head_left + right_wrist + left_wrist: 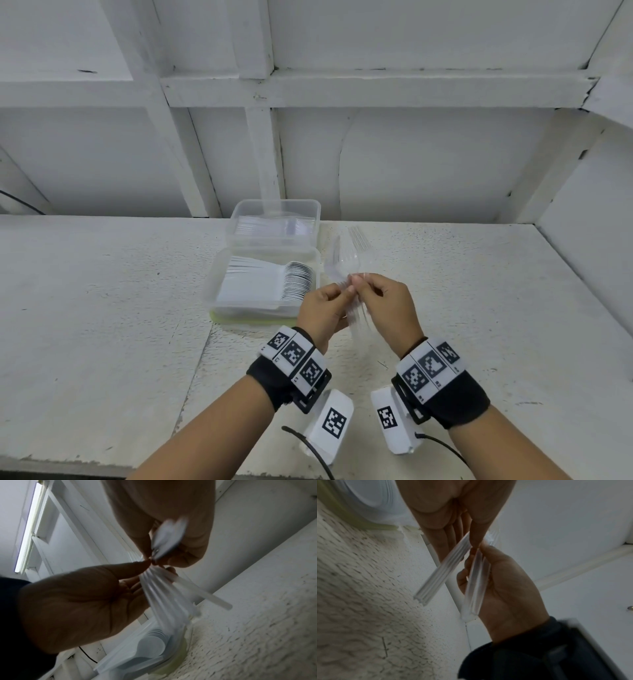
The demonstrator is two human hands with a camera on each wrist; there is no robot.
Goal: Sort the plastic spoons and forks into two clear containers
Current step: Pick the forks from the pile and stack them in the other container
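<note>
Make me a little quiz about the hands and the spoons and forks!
1. True or false: the near tub holds stacked spoons.
2. What do the left hand and right hand hold?
A) a lid
B) a bunch of clear cutlery
C) nothing
3. Fill in: the far tub sits right ____ the near tub.

Key: 1 true; 2 B; 3 behind.

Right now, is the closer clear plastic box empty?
No, the closer clear plastic box holds a neat row of white plastic spoons.
</note>
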